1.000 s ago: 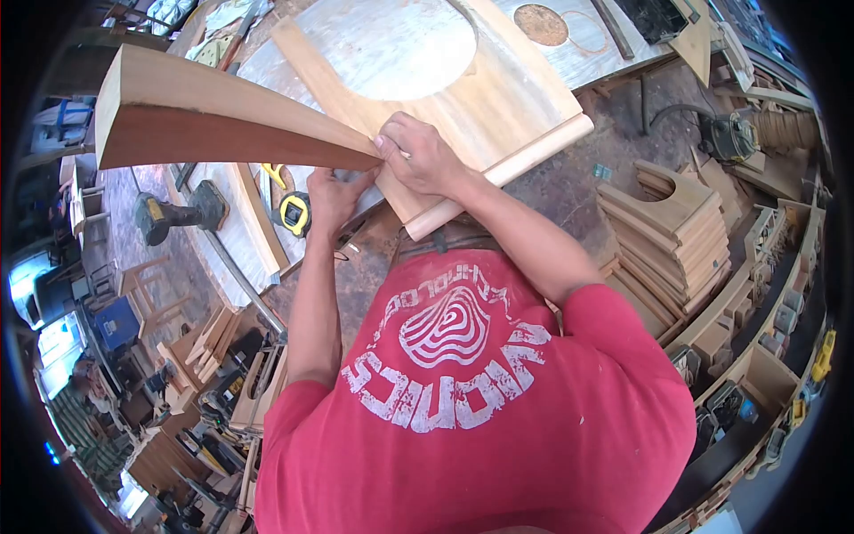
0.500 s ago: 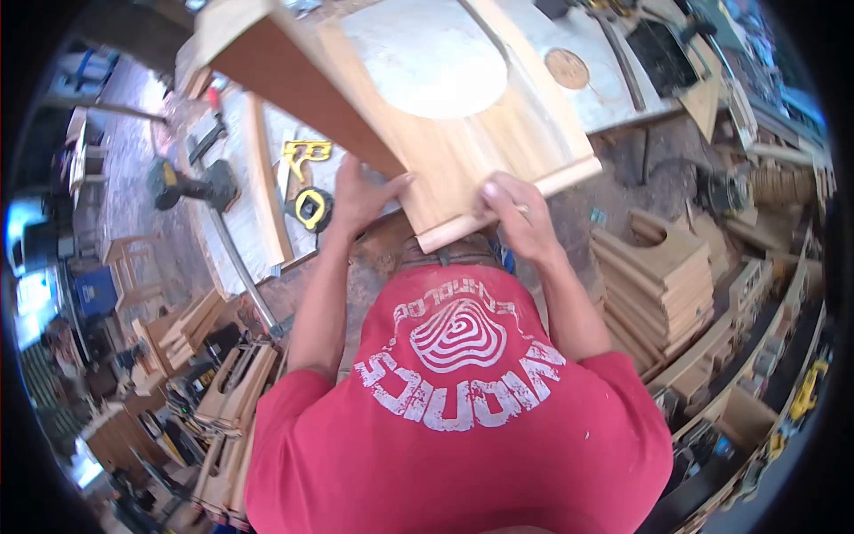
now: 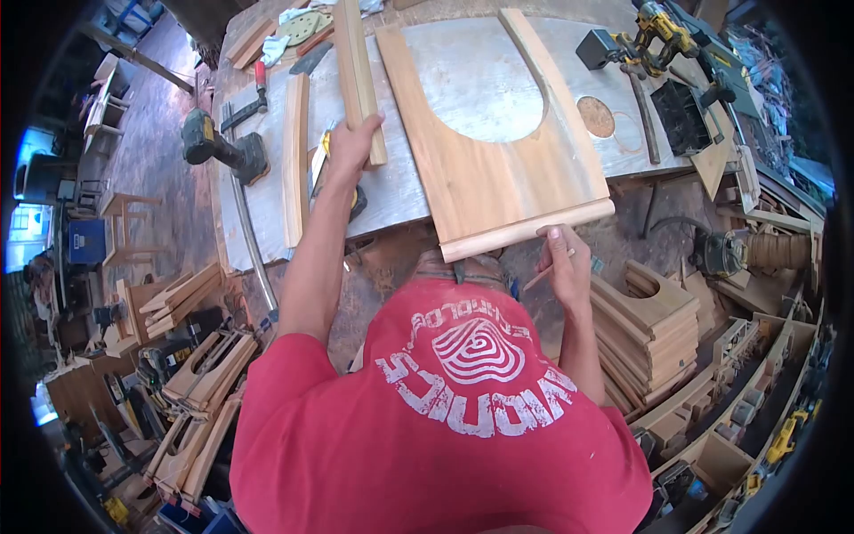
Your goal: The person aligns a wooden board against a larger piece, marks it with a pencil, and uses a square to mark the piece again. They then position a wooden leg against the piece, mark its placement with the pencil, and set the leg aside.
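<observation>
My left hand (image 3: 351, 147) grips the near end of a long wooden slat (image 3: 356, 67) that lies on the workbench (image 3: 405, 191), left of a wide wooden panel (image 3: 498, 178) with a large rounded cut-out. The panel's thick front edge hangs over the bench edge. My right hand (image 3: 560, 262) is lowered below that edge, off the panel, and holds a pencil (image 3: 544, 274).
A second slat (image 3: 294, 160) and a cordless drill (image 3: 218, 147) lie left on the bench; a yellow tape measure is partly hidden by my left arm. A yellow power tool (image 3: 654, 36) sits at the far right. Stacks of cut-out panels (image 3: 654, 334) stand on the floor right, more parts (image 3: 200, 374) left.
The slat, raised and held against the panel a second ago, now lies flat on the bench under my left hand. My right hand left the panel and dropped below its edge.
</observation>
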Available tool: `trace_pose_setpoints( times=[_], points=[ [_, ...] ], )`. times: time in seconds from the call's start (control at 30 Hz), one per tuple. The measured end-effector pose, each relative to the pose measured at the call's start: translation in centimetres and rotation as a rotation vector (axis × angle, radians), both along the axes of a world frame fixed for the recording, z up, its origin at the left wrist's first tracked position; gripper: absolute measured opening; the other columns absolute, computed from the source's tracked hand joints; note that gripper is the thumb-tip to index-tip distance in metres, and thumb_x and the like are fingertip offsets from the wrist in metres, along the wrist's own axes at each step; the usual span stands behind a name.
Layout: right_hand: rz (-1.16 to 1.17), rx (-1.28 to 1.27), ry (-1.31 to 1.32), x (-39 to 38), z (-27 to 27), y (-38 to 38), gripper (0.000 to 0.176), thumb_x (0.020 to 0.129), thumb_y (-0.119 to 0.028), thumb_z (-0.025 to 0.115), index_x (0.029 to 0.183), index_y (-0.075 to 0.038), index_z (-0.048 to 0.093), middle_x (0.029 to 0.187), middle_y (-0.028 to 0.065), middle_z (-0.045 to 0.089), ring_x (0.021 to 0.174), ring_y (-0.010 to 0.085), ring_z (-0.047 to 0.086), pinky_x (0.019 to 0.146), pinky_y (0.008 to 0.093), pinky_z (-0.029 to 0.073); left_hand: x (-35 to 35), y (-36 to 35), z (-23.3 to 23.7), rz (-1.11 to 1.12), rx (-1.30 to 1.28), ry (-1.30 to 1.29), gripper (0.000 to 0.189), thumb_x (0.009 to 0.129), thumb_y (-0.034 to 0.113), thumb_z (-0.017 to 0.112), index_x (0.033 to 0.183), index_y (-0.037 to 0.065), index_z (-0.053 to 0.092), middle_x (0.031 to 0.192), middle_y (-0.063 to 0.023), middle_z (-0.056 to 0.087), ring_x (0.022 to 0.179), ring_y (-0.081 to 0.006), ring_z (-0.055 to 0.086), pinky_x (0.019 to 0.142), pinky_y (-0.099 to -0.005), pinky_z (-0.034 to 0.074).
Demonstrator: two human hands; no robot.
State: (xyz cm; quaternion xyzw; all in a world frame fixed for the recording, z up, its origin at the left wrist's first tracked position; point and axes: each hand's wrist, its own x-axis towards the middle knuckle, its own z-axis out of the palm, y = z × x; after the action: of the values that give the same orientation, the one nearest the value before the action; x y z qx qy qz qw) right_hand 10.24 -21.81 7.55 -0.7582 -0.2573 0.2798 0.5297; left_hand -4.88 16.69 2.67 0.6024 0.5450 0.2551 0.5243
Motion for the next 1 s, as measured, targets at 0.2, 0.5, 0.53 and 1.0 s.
trace_pose_setpoints(
  times=[0.2, 0.5, 0.53, 1.0],
  points=[
    [0.030, -0.126, -0.034, -1.7, 1.7, 0.2, 0.041, 0.109, -0.037, 0.051, 0.112, 0.000, 0.069, 0.062, 0.0016, 0.053, 0.056, 0.0120, 0.053, 0.052, 0.0308, 0.043, 2.1, -3.3, -0.6, 0.013, -0.063, -0.048, 0.054, 0.082, 0.026, 0.079, 0.112, -0.017, 0.066, 0.102, -0.0239, 0.073, 0.082, -0.0304, 0.075, 0.069, -0.0397, 0.059],
    [0.007, -0.158, -0.182, -1.6, 0.7, -1.0, 0.033, 0.109, -0.030, 0.051, 0.113, -0.003, 0.070, 0.063, 0.0011, 0.054, 0.058, 0.0117, 0.052, 0.054, 0.0312, 0.042, -0.2, -0.5, -2.7, -0.278, 0.399, 0.291, 0.053, 0.086, 0.029, 0.068, 0.124, -0.008, 0.068, 0.115, -0.0308, 0.071, 0.111, -0.0415, 0.070, 0.095, -0.0457, 0.055],
    [-0.004, -0.163, -0.188, -1.3, 0.6, -1.3, 0.033, 0.109, -0.029, 0.051, 0.113, -0.003, 0.070, 0.063, 0.0012, 0.054, 0.058, 0.0116, 0.052, 0.054, 0.0312, 0.042, -1.6, 0.2, -0.2, -0.284, 0.384, 0.328, 0.051, 0.088, 0.029, 0.065, 0.127, -0.004, 0.070, 0.116, -0.0313, 0.071, 0.110, -0.0417, 0.070, 0.095, -0.0455, 0.055],
    [-0.117, -0.269, -0.241, 0.5, 0.3, -5.6, 0.028, 0.105, -0.022, 0.053, 0.114, -0.001, 0.070, 0.101, 0.0263, 0.072, 0.100, 0.0447, 0.070, 0.086, 0.0466, 0.053, -4.9, 3.4, 0.6, -0.414, 0.528, 1.100, 0.071, 0.072, 0.035, 0.079, 0.133, 0.004, 0.060, 0.125, -0.0197, 0.068, 0.123, -0.0368, 0.062, 0.108, -0.0563, 0.037]
  ],
)
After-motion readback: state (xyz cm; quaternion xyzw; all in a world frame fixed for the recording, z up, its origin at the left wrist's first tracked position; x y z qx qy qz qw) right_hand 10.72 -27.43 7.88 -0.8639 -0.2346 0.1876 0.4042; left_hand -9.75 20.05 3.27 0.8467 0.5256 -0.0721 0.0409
